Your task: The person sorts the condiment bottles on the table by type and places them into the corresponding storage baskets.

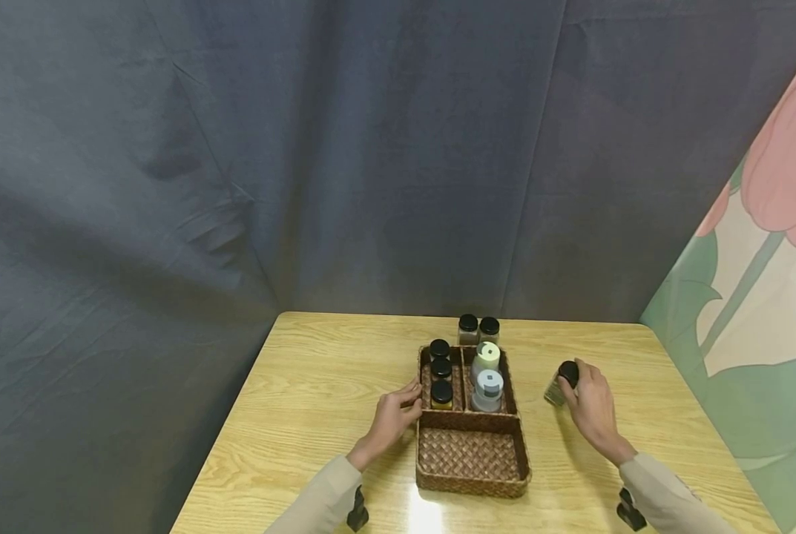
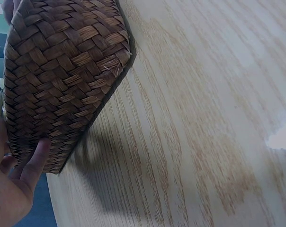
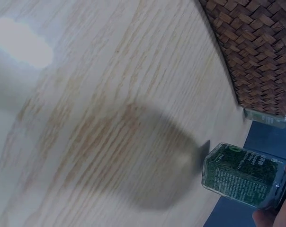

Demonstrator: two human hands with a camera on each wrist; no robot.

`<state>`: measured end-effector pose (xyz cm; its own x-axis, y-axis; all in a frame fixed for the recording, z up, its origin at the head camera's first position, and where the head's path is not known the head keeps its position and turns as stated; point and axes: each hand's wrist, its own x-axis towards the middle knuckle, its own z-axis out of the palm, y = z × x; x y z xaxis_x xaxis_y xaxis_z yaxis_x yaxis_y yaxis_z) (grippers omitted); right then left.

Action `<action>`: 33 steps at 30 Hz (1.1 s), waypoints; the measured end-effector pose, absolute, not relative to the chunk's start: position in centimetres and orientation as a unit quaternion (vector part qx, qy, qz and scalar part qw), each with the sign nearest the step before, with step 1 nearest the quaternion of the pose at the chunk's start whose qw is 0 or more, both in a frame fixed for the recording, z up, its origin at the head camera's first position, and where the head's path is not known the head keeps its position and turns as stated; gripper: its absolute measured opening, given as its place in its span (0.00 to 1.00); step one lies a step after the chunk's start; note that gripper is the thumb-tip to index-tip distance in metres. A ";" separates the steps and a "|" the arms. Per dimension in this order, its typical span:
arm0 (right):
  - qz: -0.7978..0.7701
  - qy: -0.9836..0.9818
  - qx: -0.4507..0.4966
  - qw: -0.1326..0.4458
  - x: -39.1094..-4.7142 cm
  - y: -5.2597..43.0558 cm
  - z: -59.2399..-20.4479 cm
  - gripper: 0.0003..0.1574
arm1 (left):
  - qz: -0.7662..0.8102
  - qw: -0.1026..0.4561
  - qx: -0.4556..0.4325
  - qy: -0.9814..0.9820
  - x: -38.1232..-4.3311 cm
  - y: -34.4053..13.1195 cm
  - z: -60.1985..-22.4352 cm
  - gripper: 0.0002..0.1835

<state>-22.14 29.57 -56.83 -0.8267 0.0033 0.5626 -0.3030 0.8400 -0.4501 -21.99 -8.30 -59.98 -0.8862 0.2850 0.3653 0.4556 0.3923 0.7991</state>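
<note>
Nearest we have the woven basket: brown plaited strips, rectangular, long axis twelve-to-six, weave floor showing in the wide six-o'clock compartment. Left hand at its nine o'clock pinches the side wall, one finger laid along the outer weave. Right hand at three o'clock pinches the black lid of a glass jar: clear, square-cornered, green contents, white print. We mark that jar tilted, lid toward one o'clock, base toward seven; can't tell if it touches the wood-grain table. Basket wall stands between it and two pale-capped bottles in the one-o'clock compartment; three black-lidded jars line the eleven-o'clock one. Just past the basket, at twelve, two more jars; behind, creased grey-blue curtain, plus tulip-print panel at two
</note>
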 end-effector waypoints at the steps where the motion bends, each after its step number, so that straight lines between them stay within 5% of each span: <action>1: 0.273 -0.915 0.084 0.284 -22.2 29.5 -56.8 0.31 | -0.505 0.083 -0.222 -0.830 -22.0 -8.3 -60.0 0.17; 33: 0.297 -0.886 0.148 0.325 -19.5 26.5 -52.2 0.32 | -0.516 0.083 -0.232 -0.820 -22.0 -8.4 -59.8 0.17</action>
